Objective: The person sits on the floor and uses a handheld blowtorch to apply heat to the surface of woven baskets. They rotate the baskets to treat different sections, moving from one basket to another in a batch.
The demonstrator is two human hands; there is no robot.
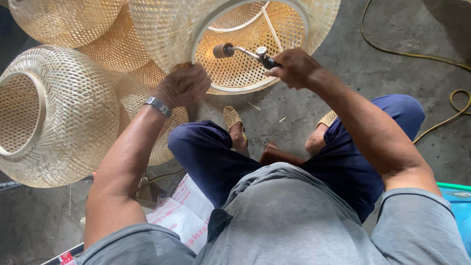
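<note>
Overhead, round woven bamboo shade, metal torch

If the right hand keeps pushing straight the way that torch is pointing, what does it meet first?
Probably the inner woven wall of the bamboo lampshade: the right hand aims the torch leftward inside its opening, though depth is unclear.

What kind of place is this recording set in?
Probably a small craft workshop for woven goods: several woven bamboo baskets piled on a bare concrete floor, a yellow hose across it, and a metal torch in the right hand.
</note>
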